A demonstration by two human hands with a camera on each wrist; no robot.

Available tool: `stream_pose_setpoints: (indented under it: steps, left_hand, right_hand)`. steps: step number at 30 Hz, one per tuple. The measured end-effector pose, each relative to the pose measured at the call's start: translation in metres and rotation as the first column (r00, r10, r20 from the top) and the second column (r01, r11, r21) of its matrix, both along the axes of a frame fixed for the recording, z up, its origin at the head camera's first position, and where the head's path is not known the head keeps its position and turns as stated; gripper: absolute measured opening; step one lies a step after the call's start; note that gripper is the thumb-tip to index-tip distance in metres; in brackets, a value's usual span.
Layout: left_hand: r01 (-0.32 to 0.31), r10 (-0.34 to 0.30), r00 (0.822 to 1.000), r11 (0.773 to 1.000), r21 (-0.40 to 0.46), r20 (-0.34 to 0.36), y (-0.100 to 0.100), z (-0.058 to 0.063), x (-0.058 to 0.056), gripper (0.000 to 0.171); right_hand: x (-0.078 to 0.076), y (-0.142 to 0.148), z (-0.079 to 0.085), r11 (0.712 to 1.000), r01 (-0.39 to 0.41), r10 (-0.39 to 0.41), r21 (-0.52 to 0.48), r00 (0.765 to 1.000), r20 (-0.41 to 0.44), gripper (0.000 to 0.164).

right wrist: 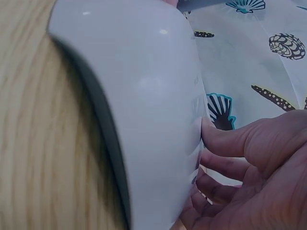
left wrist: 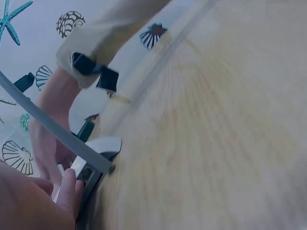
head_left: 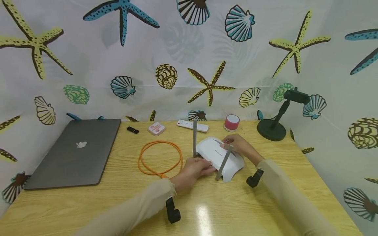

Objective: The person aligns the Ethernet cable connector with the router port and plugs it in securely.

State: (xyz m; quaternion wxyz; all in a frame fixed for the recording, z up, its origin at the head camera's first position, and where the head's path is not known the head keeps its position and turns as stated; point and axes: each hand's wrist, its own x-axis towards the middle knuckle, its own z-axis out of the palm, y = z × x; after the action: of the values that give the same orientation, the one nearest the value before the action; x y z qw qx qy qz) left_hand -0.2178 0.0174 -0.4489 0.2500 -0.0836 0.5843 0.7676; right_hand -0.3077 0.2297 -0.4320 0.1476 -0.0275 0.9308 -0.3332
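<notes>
A white Wi-Fi router (head_left: pixel 217 152) with two raised grey antennas (head_left: pixel 195 139) sits on the wooden table, its top face up. My left hand (head_left: pixel 195 172) is at its near edge between the antennas, fingers at the back panel. In the left wrist view, an antenna (left wrist: pixel 57 129) slants across in front of the router's dark rear side. My right hand (head_left: pixel 239 146) holds the far edge. From the right wrist, the thumb (right wrist: pixel 223 139) touches the white shell (right wrist: pixel 144 96), and the other fingers curl behind that edge, partly hidden.
Left of the router lies a coiled orange cable (head_left: pixel 141 157), then a closed grey laptop (head_left: pixel 76 154). Along the back are a black USB stick (head_left: pixel 133 130), a pink-and-white case (head_left: pixel 156 128), a white remote (head_left: pixel 192 126) and a pink cylinder (head_left: pixel 231 123). A black stand (head_left: pixel 271 129) is at right.
</notes>
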Motion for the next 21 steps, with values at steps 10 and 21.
stream_pose_setpoints:
  steps: [10,21]
  left_hand:
    - [-0.122,0.112,0.991,0.976,0.179,0.068,0.018,-0.002,0.024,0.034]
    - [-0.096,0.085,0.995,0.960,0.262,0.056,0.030,-0.008,0.031,0.043]
  right_hand:
    - [-0.015,-0.003,-0.006,0.994,-0.087,0.086,-0.071,0.996,-0.013,0.035]
    - [-0.024,-0.001,-0.012,0.977,-0.143,0.144,-0.159,0.990,-0.005,0.036]
